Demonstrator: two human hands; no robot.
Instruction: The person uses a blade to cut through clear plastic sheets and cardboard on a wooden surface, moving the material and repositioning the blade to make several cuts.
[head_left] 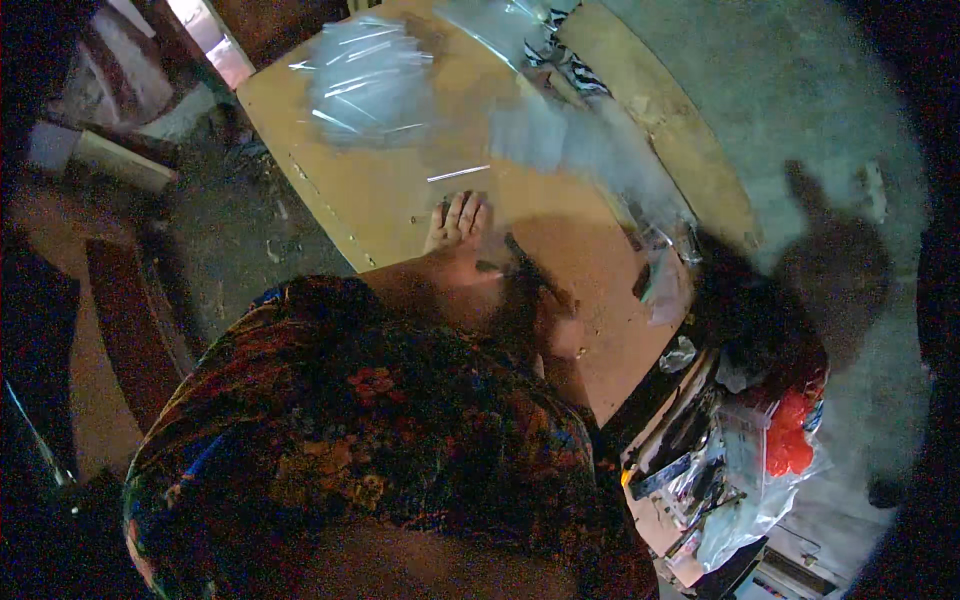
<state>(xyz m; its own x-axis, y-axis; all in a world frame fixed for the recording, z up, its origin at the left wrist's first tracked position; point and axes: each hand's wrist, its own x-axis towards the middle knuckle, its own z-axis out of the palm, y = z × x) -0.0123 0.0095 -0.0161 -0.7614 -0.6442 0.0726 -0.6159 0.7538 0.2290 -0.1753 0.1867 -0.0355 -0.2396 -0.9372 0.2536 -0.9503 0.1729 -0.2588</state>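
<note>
Now, left hand (460, 225) flat on the board, slim dark tool (530, 265) at the right!

And here's the grip: the left fingers lie extended, slightly apart, pinching nothing that shows. Nearer the body and to their right, the right hand (562, 330) appears to close around that tool, though shadow swallows the fingers and I can't tell exactly how they wrap it. The tool slants away from the right hand, its far end coming close beside the left hand; whether they touch, I can't say.

To do this well, I'd say, the left palm wants even, gentle pressure, fingertips kept out of the tool's line, the right wrist loose and low.

Now the materials! Just beyond the left fingertips, a straight bright streak (458, 173), probably light on the edge of clear plastic; its outline is too faint to trace. Farther out, left of that, a glossy heap of clear plastic pieces (370, 80), all slick, criss-crossing glints. Beyond and right of the fingers, more filmy clear plastic (560, 140), limp and blurred. Under everything, a smooth tan wooden board (370, 190), matte and straight-edged on the left hand's side.
</note>
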